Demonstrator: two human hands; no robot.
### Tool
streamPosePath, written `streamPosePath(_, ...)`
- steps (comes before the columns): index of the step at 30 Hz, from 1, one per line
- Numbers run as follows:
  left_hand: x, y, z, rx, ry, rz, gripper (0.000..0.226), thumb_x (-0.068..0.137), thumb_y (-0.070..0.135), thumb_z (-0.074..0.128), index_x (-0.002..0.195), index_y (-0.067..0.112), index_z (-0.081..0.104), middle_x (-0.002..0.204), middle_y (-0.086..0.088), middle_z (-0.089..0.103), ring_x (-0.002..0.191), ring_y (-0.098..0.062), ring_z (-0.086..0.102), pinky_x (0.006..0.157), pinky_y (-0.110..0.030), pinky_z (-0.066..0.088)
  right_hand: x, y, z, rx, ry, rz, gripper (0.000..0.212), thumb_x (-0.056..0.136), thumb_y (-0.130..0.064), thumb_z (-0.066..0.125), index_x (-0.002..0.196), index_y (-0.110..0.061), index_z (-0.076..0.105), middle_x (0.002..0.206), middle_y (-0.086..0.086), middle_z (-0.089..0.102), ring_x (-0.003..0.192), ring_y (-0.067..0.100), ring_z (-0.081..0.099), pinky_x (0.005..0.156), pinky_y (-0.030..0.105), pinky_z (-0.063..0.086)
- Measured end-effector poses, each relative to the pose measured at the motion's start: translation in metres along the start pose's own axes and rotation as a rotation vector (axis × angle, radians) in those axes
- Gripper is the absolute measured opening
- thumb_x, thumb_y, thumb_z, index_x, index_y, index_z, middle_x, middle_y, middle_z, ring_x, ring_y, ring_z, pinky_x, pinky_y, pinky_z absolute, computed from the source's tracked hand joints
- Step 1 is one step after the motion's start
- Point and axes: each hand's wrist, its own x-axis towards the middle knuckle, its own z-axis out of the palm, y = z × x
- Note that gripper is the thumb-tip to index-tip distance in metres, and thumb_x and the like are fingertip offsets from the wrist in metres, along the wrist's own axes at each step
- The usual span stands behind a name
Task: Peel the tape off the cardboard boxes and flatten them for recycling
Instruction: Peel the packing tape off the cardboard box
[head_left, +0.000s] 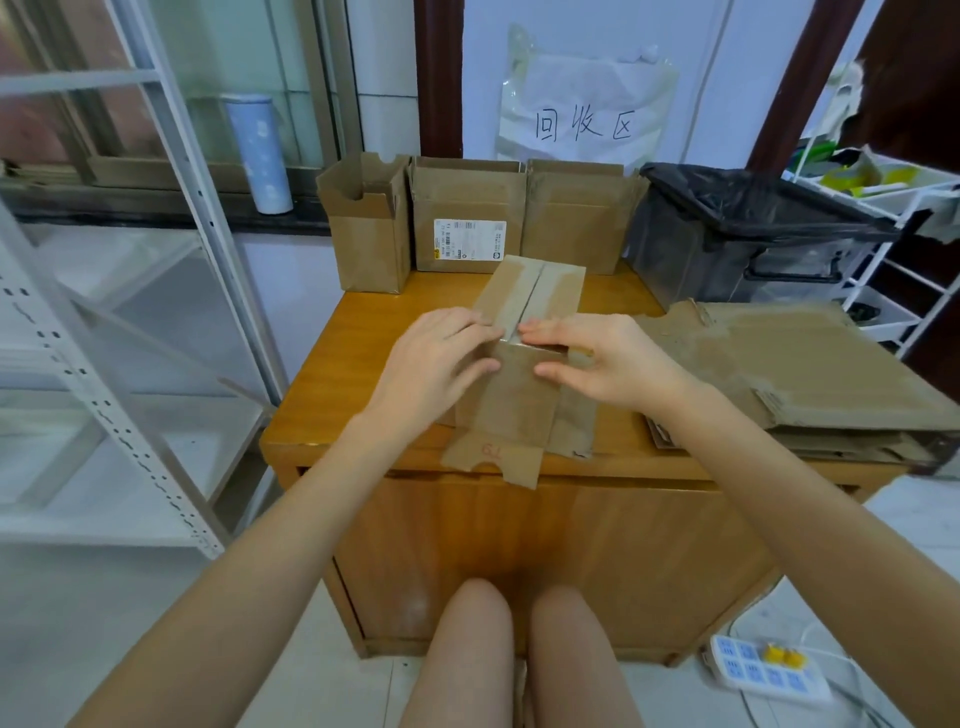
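Observation:
A brown cardboard box (524, 395) stands at the middle of the wooden table (363, 332), its top flaps closed with a slit between them. Loose bottom flaps hang over the table's front edge. My left hand (434, 364) grips the box's near top edge on the left, fingers on the top flap, thumb on the front face. My right hand (602, 358) holds the same edge on the right, fingertips at the slit. Three more boxes (467, 218) stand in a row at the back of the table. I cannot make out any tape.
A stack of flattened cardboard (810, 374) lies on the table's right side. A bin lined with a black bag (748, 234) stands at the back right. A white metal rack (130, 312) is on the left, and a power strip (763, 670) lies on the floor at right.

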Motion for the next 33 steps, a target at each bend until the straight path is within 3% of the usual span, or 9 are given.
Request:
streamPosePath(3, 0.004, 0.001, -0.002, -0.015, 0.003, -0.007, 0.031, 0.08, 0.026, 0.071, 0.107, 0.009, 0.071, 0.105, -0.006, 0.069, 0.099, -0.025, 0.063, 0.085, -0.039, 0.05, -0.002, 0.005, -0.004, 0.026, -0.041, -0.001, 0.039, 0.082, -0.026, 0.072, 0.116, -0.009, 0.065, 0.126, 0.005, 0.063, 0.116, 0.015, 0.06, 0.098, 0.032, 0.05)
streamPosePath(9, 0.004, 0.008, -0.001, -0.048, 0.04, -0.039, 0.029, 0.079, 0.022, 0.075, 0.105, 0.01, 0.071, 0.1, -0.005, 0.068, 0.091, -0.025, 0.062, 0.075, -0.038, 0.05, -0.012, 0.008, 0.011, -0.091, 0.14, -0.149, 0.029, 0.091, -0.02, 0.056, 0.106, 0.001, 0.069, 0.117, 0.014, 0.067, 0.112, 0.021, 0.063, 0.102, 0.035, 0.046)
streamPosePath(14, 0.009, 0.015, -0.004, -0.021, 0.009, -0.056, 0.029, 0.078, 0.026, 0.074, 0.103, 0.011, 0.071, 0.095, -0.004, 0.067, 0.086, -0.023, 0.059, 0.07, -0.036, 0.05, -0.012, 0.014, 0.017, -0.142, 0.218, -0.174, 0.027, 0.093, -0.016, 0.053, 0.104, 0.003, 0.069, 0.114, 0.016, 0.068, 0.108, 0.024, 0.065, 0.099, 0.038, 0.049)
streamPosePath(23, 0.017, 0.023, -0.01, 0.122, -0.008, -0.033, 0.027, 0.075, 0.029, 0.078, 0.095, 0.013, 0.071, 0.082, 0.0, 0.059, 0.075, -0.02, 0.054, 0.061, -0.025, 0.034, -0.009, 0.017, -0.002, -0.118, 0.058, -0.176, 0.036, 0.089, -0.03, 0.054, 0.103, 0.0, 0.067, 0.115, 0.013, 0.067, 0.107, 0.024, 0.064, 0.09, 0.037, 0.054)
streamPosePath(28, 0.022, 0.027, -0.007, 0.122, -0.004, -0.04, 0.025, 0.077, 0.036, 0.073, 0.085, 0.013, 0.068, 0.078, 0.002, 0.056, 0.072, -0.018, 0.05, 0.056, -0.025, 0.035, -0.012, 0.016, 0.008, -0.061, 0.135, -0.136, 0.029, 0.09, -0.023, 0.055, 0.099, 0.001, 0.067, 0.114, 0.014, 0.068, 0.107, 0.025, 0.065, 0.089, 0.042, 0.054)
streamPosePath(33, 0.026, 0.03, -0.007, 0.161, -0.004, -0.003, 0.041, 0.075, 0.054, 0.067, 0.08, 0.014, 0.064, 0.076, 0.001, 0.056, 0.069, -0.013, 0.043, 0.055, -0.024, 0.03, -0.012, 0.015, 0.016, -0.104, 0.22, -0.14, 0.025, 0.092, -0.018, 0.053, 0.096, 0.001, 0.068, 0.108, 0.014, 0.07, 0.099, 0.025, 0.068, 0.084, 0.041, 0.057)
